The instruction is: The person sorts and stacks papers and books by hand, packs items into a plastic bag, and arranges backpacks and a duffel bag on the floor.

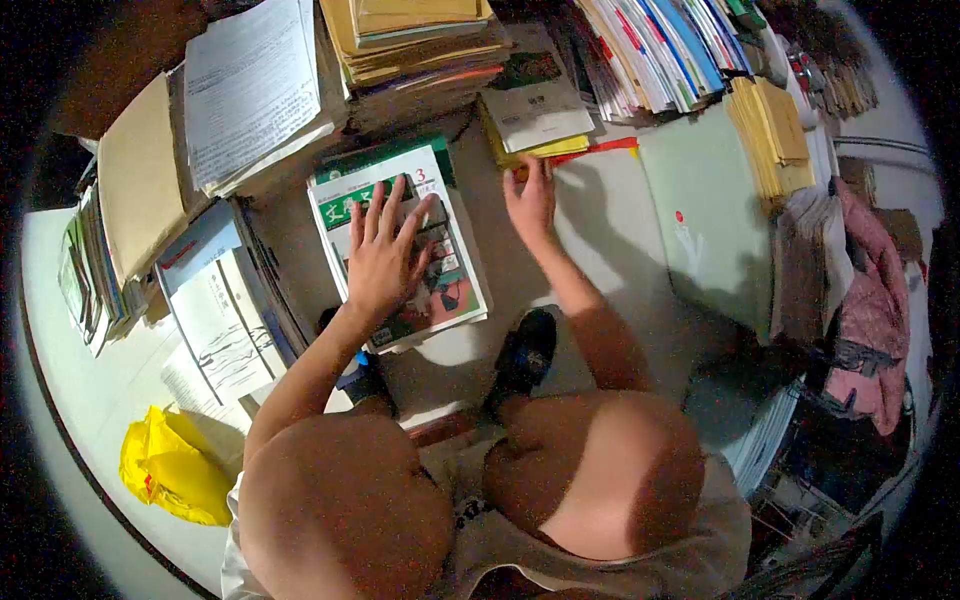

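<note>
Magazine: here it is, a white-edged cover (462, 298) with a green title block and a red "3", topping a pile on the floor (500, 265), in front of the person's feet and slightly tilted.
Left hand: laid over that cover (378, 262), fingers spread apart and pointing at the title edge, palm down, nothing clamped.
Green cover: peeking out past the magazine's far edge (432, 150).
Right hand: over at the yellow booklet (573, 147), fingers curled by its near edge (535, 205); whether they pinch it, I can't tell.
Grey booklet: right on top of the yellow one (540, 118), with a red strip (612, 148) showing beside them.
Far side: a stack of brown envelopes (415, 70) left of the grey booklet, a tight row of coloured spines (660, 50) to its right.
Left side: handwritten sheets (250, 95), a big tan folder (142, 180), a white booklet with line drawings (222, 330), and nearer, a crumpled yellow bag (172, 470).
Right side: a broad pale-green sheet (705, 205), then pink quilted cloth (870, 310).
Near side: two dark shoes (527, 350) between the pile and bent knees (610, 470).
</note>
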Demonstrator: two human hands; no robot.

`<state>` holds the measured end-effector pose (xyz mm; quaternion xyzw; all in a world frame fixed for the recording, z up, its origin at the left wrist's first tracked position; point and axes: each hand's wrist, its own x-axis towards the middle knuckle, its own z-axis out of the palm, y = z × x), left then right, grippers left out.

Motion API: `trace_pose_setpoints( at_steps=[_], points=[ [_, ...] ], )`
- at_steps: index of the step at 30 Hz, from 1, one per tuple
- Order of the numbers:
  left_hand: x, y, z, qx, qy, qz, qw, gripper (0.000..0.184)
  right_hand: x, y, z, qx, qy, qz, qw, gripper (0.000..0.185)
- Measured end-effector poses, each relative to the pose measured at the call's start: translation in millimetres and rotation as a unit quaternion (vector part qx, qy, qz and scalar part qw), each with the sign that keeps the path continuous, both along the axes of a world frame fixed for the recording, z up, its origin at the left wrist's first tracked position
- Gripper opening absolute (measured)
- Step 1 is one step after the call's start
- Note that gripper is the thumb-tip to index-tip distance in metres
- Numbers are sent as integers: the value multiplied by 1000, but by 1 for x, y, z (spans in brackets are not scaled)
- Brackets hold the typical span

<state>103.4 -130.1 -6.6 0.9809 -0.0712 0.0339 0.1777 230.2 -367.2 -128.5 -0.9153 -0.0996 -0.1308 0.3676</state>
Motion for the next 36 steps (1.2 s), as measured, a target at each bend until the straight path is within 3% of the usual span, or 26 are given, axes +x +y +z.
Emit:
trace_pose_setpoints(
  at_steps=[1,5,7,8,9,11,16,19,20,22,25,27,29,31,34,36],
  points=[
    [1,-1,0,-9,11,8,1000,59,13,-6,14,-86,-38,-6,996,45],
    [5,-3,-7,9,13,10,1000,60,67,-16,8,-127,-22,34,991,64],
    [4,-2,-8,18,19,9,1000,62,75,-9,13,-222,57,61,972,76],
    [5,-2,-8,19,19,7,1000,62,73,-3,12,-307,66,36,949,62],
    [6,-2,-7,17,27,8,999,63,77,3,10,-306,66,35,949,62],
    [5,-3,-4,15,35,6,999,64,82,12,8,-450,101,39,887,54],
    [5,-4,1,9,45,8,999,69,94,13,39,-446,134,50,883,38],
    [3,-3,1,-5,12,6,1000,66,102,-17,38,-419,84,32,904,32],
    [3,-2,0,-6,8,9,1000,66,103,-31,35,-348,12,49,936,33],
    [3,0,-4,-5,11,6,1000,66,109,-52,35,-197,65,19,978,38],
    [2,1,-6,-5,11,4,1000,65,75,-74,9,-105,0,1,994,39],
    [1,1,-3,-13,11,6,1000,65,35,-67,31,-101,109,-33,988,40],
    [2,0,2,-22,37,6,999,68,-9,-63,37,-99,110,-44,988,35],
    [2,-1,-1,-16,34,1,999,68,-46,-66,45,-183,210,-37,960,33],
    [2,-3,-1,-16,20,3,1000,67,-87,-75,43,-174,190,14,966,34],
    [3,-3,-6,-33,-16,7,999,64,-107,-78,45,-133,167,-11,977,32]
  ],
)
